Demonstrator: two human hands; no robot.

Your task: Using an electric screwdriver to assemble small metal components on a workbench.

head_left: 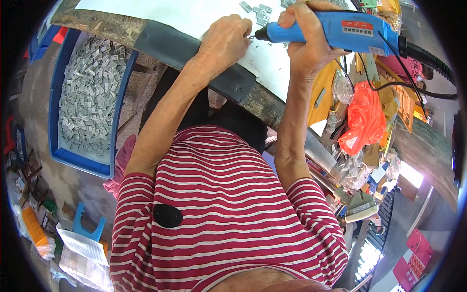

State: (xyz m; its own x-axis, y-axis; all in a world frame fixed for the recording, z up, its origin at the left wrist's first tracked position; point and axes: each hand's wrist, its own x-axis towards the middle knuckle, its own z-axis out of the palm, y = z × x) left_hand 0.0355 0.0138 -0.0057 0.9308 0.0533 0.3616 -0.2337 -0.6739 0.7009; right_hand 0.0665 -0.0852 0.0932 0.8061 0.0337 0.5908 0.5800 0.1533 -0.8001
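Observation:
My right hand [309,41] is wrapped round a blue electric screwdriver [335,30], held level over a white work surface [160,12]. Its black nose [263,34] points left, and the thin bit reaches the fingertips of my left hand [226,43]. Those left fingers are closed in a pinch at the bit; whatever sits between them is too small and covered to name. Just beyond the screwdriver's nose lie several small flat grey pieces [263,14]. A black ribbed hose [428,61] and thin black wires run off the tool's back end to the right.
At my left, a blue bin [80,164] holds a heap of small grey pieces [92,92]. A dark strip [165,44] covers part of the table's near edge. Right of my forearm are a red plastic bag [362,121] and clutter. A blue stool [87,224] stands lower left.

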